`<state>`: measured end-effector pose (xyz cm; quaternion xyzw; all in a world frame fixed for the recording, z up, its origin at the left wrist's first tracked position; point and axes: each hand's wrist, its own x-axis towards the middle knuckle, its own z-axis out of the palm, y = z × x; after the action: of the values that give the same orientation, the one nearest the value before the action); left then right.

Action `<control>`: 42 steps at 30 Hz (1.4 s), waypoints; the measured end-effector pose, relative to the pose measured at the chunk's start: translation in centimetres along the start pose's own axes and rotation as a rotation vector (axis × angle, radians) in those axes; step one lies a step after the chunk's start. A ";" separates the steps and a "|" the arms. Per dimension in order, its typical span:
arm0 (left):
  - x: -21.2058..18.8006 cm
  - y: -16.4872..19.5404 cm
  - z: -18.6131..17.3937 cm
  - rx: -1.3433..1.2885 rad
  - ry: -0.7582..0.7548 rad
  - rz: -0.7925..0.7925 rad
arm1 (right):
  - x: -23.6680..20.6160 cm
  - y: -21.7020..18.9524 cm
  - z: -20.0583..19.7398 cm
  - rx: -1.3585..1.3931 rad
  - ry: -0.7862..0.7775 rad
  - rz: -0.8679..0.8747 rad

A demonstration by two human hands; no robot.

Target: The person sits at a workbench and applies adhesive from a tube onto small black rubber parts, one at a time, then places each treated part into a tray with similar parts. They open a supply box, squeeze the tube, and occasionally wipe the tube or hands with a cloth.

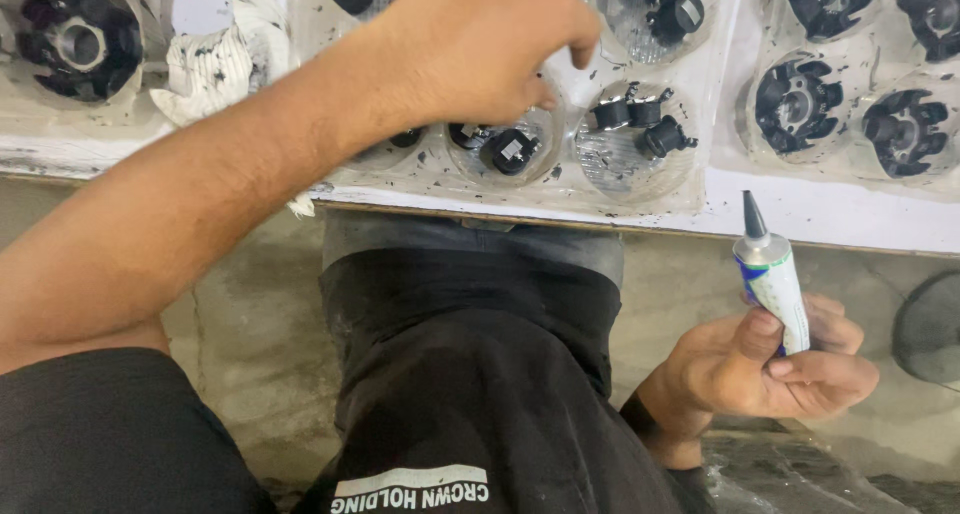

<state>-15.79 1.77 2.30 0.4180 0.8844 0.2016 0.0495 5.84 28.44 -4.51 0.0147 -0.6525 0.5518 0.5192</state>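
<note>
While the left hand (480, 49) reaches forward over the clear plastic blister tray (560, 189), its fingers curl down together, the tips touching the tray's rim between two round wells; whether they pinch anything I cannot tell, the knuckles hide it. Just below the fingertips sits a small black plastic clip with a pale label (510, 152) in one well. To that hand's right, another well holds three small black knob-shaped parts (640, 124). Left of the wrist lies a crumpled white rag with black smudges (222, 59). The right hand (770, 369) is held low, well apart from the tray, fingers and thumb clamped round a small white squeeze tube with green and blue print and a grey pointed nozzle (775, 274), nozzle pointing up. Beyond that tube, black toothed round couplings (795, 104) sit in wells.
</note>
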 end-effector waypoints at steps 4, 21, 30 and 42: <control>2.4 2.7 3.2 0.029 0.302 0.170 | 0.0 -0.1 0.1 0.131 -0.018 0.117; -2.6 7.2 2.9 -0.321 0.702 0.098 | -0.6 -0.3 0.1 0.259 -0.030 0.358; -6.7 8.5 6.2 -2.005 0.484 0.083 | -1.2 -1.8 0.2 0.619 -0.071 0.708; -7.4 10.9 5.2 -0.876 0.818 -0.279 | -2.4 -3.0 2.0 -0.149 -0.174 0.013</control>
<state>-1.83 4.00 1.29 0.1277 0.7131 0.6820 -0.1005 7.40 24.48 -3.80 0.0197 -0.7344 0.5018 0.4566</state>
